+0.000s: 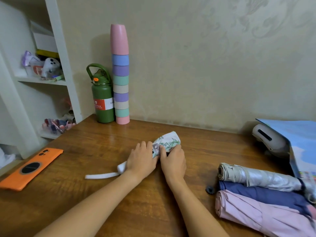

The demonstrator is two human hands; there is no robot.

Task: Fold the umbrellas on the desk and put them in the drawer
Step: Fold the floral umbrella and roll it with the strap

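Umbrellas lie in two places on the wooden desk (95,147). Nearest, at the right edge: three rolled ones side by side, touching — pink umbrella (256,214) closest, dark blue umbrella (266,194) behind it, silver umbrella (261,177) partly on top of the blue. All three look collapsed and rolled; whether their straps are fastened cannot be told. A small dark cap-like piece (210,190) sits just beside the blue one. Mid-desk: white printed umbrella (168,141), rolled, lying diagonally, handle and white wrist strap (100,176) trailing toward the left. Left hand (141,159) wraps over its middle, fingers curled round the roll. Right hand (172,159) is against it from the other side, thumb on the closure tab (156,147) with its snap; fingers curl on the fabric. Judgement: fourth umbrella is at the fastening step, folding nearly done. No drawer in view, none stowed yet — all four remain to be put away. Left: orange phone (30,168) face down. Far back, against the wall: green bottle (103,98) beside a stack of pastel cups (120,74). Far right: white device (268,139) under a blue booklet (301,139).
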